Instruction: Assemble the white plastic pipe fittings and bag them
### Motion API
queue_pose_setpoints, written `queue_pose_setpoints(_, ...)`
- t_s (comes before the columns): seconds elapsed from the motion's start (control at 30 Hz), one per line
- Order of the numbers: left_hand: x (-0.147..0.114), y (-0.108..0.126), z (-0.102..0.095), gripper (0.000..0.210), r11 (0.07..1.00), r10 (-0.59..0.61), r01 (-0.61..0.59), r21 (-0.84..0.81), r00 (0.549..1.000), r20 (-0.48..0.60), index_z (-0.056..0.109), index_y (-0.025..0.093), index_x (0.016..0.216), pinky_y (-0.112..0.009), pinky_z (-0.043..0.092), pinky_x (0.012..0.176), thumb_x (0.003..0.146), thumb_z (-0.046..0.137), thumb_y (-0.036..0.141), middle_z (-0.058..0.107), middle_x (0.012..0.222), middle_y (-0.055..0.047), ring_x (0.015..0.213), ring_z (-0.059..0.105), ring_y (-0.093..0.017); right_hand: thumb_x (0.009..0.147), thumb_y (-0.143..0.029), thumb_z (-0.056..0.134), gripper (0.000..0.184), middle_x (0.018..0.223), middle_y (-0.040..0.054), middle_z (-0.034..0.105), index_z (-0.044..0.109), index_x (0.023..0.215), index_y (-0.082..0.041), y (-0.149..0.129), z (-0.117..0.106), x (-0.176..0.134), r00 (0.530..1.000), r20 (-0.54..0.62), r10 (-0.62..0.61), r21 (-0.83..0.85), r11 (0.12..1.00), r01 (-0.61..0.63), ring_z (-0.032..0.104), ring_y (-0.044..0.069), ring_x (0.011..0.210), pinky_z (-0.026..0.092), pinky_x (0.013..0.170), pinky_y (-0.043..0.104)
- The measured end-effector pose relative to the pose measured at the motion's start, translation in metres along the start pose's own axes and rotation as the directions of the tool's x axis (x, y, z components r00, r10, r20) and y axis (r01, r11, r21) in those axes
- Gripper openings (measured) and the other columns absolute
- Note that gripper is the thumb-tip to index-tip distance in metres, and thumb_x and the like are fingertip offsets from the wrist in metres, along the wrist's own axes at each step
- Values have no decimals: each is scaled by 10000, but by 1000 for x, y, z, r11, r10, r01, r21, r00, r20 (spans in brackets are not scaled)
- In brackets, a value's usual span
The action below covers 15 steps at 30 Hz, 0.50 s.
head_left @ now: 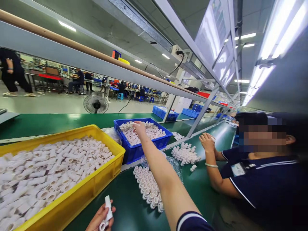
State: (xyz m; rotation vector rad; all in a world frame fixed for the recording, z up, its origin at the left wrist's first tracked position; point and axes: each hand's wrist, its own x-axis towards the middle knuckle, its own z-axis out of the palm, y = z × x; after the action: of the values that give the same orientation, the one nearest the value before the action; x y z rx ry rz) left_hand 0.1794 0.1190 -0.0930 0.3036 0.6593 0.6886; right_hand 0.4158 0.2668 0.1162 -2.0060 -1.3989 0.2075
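My left hand (98,217), low in the view, is closed around white plastic pipe fittings (108,205). One stands upright between the fingers, and an open tube end shows below it. My right arm stretches forward, and my right hand (140,130) is at the loose white pieces in the blue bin (137,150). Its fingertips are too small and partly hidden to show whether they grip a piece. Under my right forearm, white ring-shaped fittings (147,184) stand in close rows on the green bench (127,199).
A large yellow bin (96,179) full of white tubes stands at the left. Clear plastic wrap (176,166) and a pile of white fittings (185,153) lie beyond my right arm. At the right, a co-worker (260,183) holds both hands above the bench. A metal post (203,112) rises behind.
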Motion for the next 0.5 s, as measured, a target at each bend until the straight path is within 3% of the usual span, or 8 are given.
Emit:
queue_pose_setpoints(0.07,-2,0,2,435,999,36,-36,-15,999,-2,565,146,931,-139,250,295,538,745,198,596,660,-28,416,441,-61,861,-287,376,288,783,26,598,531,1050,-136,-15,5,-37,999,-8,-54,142,988,54,602,116,622,434,447,183)
queue_pose_setpoints(0.17,-4,0,2,347,998,52,-51,-27,998,34,565,142,915,-137,265,306,602,708,185,578,665,-19,457,466,-69,794,-291,465,301,670,-11,588,525,1058,-159,-20,23,-118,991,39,-128,343,933,107,565,88,501,385,383,152)
queue_pose_setpoints(0.23,-5,-1,0,306,997,70,-68,-22,995,66,568,136,911,-133,263,303,634,686,197,570,655,-16,448,461,-63,700,-285,586,296,647,-14,585,562,966,-157,-10,39,-171,977,147,-153,686,728,11,478,54,394,352,343,149)
queue_pose_setpoints(0.27,-6,-2,0,290,997,80,-79,-18,993,85,569,133,909,-131,265,303,649,674,208,572,656,-18,443,462,-61,670,-289,623,286,652,-13,589,578,922,-162,-1,48,-192,971,202,-132,760,646,-70,450,42,380,335,332,144)
queue_pose_setpoints(0.37,-7,-3,-1,245,993,116,-118,9,988,100,568,132,863,-127,261,294,661,661,237,590,661,-30,429,480,-64,628,-306,677,302,677,2,599,589,878,-162,29,77,-229,945,326,6,846,443,-295,430,41,386,292,292,130)
queue_pose_setpoints(0.5,-8,-3,0,205,984,145,-152,95,986,77,548,138,795,-125,255,285,657,661,239,611,679,-41,426,515,-75,607,-282,705,338,786,37,601,584,896,-155,66,108,-235,927,352,130,906,202,-372,544,98,534,332,295,129)
